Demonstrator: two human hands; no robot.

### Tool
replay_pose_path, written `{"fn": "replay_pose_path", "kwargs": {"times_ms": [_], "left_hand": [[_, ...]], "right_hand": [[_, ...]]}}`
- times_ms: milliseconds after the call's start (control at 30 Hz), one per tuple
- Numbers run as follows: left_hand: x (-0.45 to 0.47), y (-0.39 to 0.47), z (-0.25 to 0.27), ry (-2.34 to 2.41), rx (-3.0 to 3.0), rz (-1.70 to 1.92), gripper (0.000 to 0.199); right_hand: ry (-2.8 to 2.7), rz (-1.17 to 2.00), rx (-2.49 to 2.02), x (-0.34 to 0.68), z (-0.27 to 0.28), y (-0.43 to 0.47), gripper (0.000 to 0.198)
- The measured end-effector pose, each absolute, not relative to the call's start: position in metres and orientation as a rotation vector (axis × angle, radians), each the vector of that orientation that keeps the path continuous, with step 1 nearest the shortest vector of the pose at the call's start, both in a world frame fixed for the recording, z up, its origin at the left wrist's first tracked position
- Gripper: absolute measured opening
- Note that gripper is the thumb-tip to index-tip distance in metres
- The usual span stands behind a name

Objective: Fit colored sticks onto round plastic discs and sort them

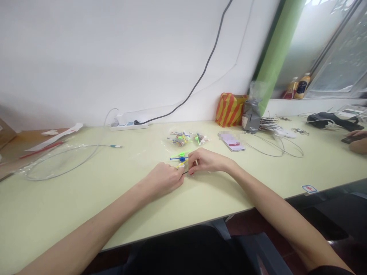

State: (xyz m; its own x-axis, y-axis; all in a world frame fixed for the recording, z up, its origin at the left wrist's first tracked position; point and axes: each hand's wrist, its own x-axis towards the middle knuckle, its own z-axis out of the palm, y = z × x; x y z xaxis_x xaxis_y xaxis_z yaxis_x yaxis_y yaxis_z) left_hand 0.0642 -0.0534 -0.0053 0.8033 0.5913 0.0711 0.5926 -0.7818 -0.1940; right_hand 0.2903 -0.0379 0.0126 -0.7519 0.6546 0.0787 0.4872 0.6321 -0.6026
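My left hand (164, 177) is closed low over the table, its fingertips on one end of a thin black strip (185, 172). From the right, my right hand (205, 159) pinches the other end of this strip. Just beyond the fingers lie small plastic pieces: a bright green one (182, 154), a blue one (181, 159) with a thin arm pointing left, and a white one (181, 165) with yellow beside it. My fingers partly cover these pieces, so I cannot tell whether they are joined.
Clear bags of coloured pieces (180, 138) lie behind my hands. A phone (233, 142), a striped bag (229, 110) and a grey bag (251, 116) are to the right. A cable (69, 170) and a power strip (129, 126) are left. Another person's hand (359, 143) rests far right.
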Motion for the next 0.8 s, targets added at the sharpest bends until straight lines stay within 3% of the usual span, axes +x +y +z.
{"fn": "replay_pose_path", "kwargs": {"times_ms": [167,333,500,800], "left_hand": [[0.059,-0.048,0.007,-1.068,-2.769,-0.051,0.042],[0.05,-0.038,0.003,-1.063,-2.783,-0.191,0.029],[0.049,-0.035,-0.003,-0.933,-2.845,-0.238,0.025],[0.05,-0.035,0.0,-0.913,-2.898,-0.268,0.026]], "right_hand": [[-2.44,0.55,-1.05,0.306,0.016,-0.026,0.015],[-2.229,0.124,-1.279,0.326,0.003,-0.002,0.012],[-2.34,0.095,-1.286,0.322,-0.015,0.008,0.009],[-2.284,0.021,-1.419,0.314,-0.022,0.014,0.02]]}}
